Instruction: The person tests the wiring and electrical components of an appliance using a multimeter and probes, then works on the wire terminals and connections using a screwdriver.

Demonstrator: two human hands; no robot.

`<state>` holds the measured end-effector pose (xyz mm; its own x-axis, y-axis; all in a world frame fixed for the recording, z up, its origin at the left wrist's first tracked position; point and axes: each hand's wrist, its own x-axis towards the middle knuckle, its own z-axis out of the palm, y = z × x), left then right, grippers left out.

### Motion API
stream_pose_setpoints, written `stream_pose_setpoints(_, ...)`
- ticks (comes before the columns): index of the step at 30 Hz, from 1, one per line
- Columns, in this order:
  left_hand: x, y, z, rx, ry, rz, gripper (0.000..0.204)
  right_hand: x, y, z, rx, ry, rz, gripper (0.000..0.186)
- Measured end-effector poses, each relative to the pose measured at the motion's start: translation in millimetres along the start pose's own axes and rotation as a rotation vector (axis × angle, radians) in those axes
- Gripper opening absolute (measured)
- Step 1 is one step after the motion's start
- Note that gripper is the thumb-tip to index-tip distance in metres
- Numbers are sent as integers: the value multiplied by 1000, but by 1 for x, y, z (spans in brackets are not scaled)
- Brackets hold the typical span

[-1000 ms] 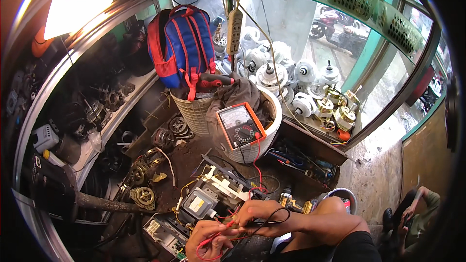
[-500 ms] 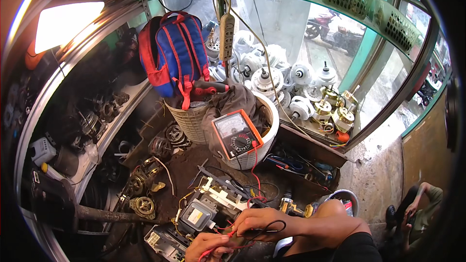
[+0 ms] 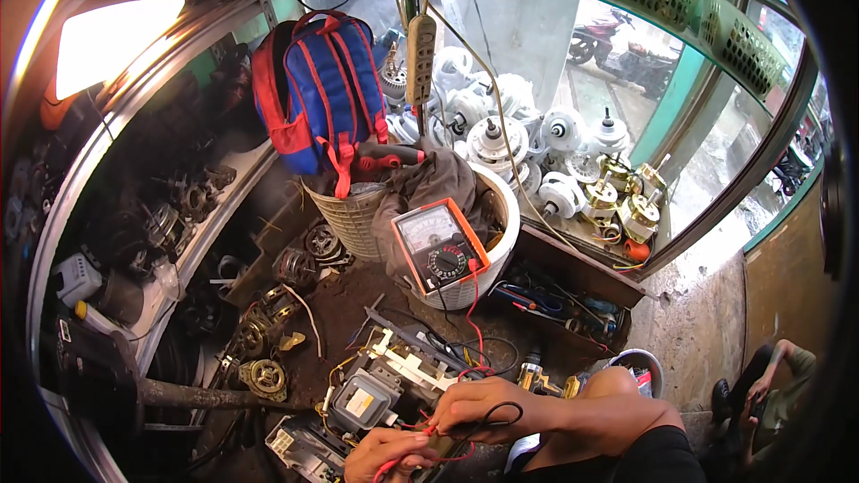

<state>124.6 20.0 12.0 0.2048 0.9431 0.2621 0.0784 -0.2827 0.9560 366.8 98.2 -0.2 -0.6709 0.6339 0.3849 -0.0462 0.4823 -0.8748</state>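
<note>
At the lower middle, my left hand [image 3: 391,454] is closed around a red test probe [image 3: 386,467], which slants up toward my right hand. My right hand [image 3: 479,407] is pinched close beside it, fingers pointing down; a black test lead [image 3: 517,411] loops out from it, and its fingertips are partly hidden. Both hands are at the near edge of an opened appliance assembly with a metal-cased block [image 3: 361,400] and a white plastic frame [image 3: 413,365]. An orange-rimmed analog multimeter [image 3: 440,246], with red and black leads, rests tilted on a cloth-draped white bin [image 3: 506,215].
A blue and red backpack [image 3: 327,94] sits on a woven basket [image 3: 353,219]. Behind are white gear units [image 3: 497,143]. A tool tray [image 3: 559,304] and a drill [image 3: 535,376] lie to the right. Metal motor parts [image 3: 262,380] are at left. Another person [image 3: 778,394] sits far right.
The view has shifted slightly. Both hands stay together near the metal-cased block, with the red probe still held; otherwise little differs.
</note>
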Motion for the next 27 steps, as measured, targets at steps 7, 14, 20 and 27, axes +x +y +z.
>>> stream_pose_setpoints(7,-7,11,-10,133,-42,-30,24,2,-10,-15,17,-137,9,18)
stream_pose_setpoints(14,11,31,-75,712,423,309,30,-24,-14,-52,-100,754,96,24)
stream_pose_setpoints(20,-11,39,-90,526,493,295,46,-57,-16,-89,-126,682,-95,31)
stream_pose_setpoints(27,-14,57,-111,624,420,-62,20,-76,-47,-113,472,711,-188,89)
